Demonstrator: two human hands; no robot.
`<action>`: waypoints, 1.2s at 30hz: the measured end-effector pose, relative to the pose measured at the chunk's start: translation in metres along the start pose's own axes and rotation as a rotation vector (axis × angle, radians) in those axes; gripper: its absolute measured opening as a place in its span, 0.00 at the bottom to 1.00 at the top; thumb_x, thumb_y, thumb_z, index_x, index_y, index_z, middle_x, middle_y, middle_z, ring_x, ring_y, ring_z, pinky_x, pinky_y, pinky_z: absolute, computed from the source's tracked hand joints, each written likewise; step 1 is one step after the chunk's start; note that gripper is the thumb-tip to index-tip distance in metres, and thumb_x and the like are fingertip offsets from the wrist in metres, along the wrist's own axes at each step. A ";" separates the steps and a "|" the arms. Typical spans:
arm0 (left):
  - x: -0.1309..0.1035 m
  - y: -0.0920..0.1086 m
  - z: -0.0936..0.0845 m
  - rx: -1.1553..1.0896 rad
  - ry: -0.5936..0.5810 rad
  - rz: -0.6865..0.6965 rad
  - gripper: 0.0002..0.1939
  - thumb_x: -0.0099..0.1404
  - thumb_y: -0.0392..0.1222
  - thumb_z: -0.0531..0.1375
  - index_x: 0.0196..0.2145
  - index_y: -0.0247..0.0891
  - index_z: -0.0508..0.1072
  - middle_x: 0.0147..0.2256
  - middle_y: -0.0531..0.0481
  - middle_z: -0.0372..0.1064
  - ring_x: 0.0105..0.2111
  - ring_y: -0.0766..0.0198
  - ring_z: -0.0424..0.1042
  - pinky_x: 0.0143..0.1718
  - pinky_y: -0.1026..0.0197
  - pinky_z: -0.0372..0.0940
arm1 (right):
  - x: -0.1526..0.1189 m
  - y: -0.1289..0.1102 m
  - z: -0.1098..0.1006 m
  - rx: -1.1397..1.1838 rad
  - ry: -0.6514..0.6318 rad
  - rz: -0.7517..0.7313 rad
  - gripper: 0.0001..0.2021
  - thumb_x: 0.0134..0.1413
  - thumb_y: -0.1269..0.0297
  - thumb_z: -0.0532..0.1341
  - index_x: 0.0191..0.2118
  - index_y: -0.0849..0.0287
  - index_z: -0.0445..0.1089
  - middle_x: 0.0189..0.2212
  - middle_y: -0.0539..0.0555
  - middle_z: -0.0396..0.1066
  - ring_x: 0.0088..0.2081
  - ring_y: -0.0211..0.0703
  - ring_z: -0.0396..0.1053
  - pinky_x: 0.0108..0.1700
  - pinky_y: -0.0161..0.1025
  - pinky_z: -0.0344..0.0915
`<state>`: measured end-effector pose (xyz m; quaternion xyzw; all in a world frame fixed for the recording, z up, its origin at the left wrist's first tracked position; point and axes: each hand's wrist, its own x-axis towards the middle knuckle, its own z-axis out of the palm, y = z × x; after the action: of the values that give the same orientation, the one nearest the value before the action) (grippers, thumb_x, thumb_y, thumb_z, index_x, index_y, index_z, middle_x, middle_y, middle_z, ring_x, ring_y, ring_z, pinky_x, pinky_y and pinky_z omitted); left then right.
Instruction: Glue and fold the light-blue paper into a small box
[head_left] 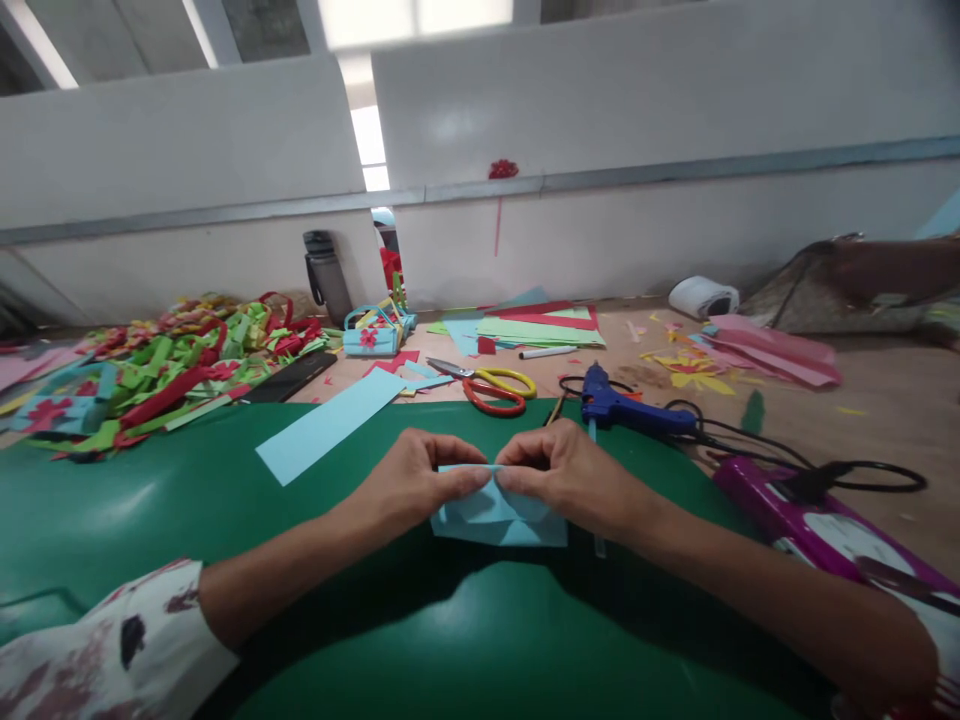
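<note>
A folded light blue paper piece (pixel 501 532) is held between both hands over the green mat (pixel 450 640). My left hand (pixel 427 470) pinches its upper edge near the middle, thumb in front and fingers behind. Close beside it, my right hand (pixel 559 470) pinches the same edge from the right, the two thumb tips almost touching. A flat light blue strip (pixel 330 425) lies to the left on the mat. Beyond the hands rest scissors (pixel 495 388) with red and yellow handles and a blue glue gun (pixel 630 408).
Green and red paper strips (pixel 172 370) are heaped at the left, near a dark bottle (pixel 327 275). Colored sheets (pixel 540 328) lie at the back. A purple box (pixel 825 520), black cables and a brown bag (pixel 847 285) occupy the right.
</note>
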<state>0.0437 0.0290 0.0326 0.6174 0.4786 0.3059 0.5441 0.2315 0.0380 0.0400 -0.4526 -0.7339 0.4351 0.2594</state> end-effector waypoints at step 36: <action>0.000 -0.001 -0.025 0.038 -0.029 0.054 0.07 0.52 0.40 0.63 0.25 0.33 0.76 0.33 0.46 0.74 0.32 0.63 0.70 0.37 0.61 0.62 | -0.005 -0.005 -0.005 -0.171 0.062 -0.186 0.08 0.45 0.70 0.57 0.19 0.60 0.69 0.19 0.48 0.67 0.24 0.36 0.63 0.29 0.32 0.57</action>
<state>0.0214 0.0383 0.0369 0.6447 0.4595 0.3023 0.5310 0.2352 0.0345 0.0470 -0.4161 -0.7988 0.3309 0.2817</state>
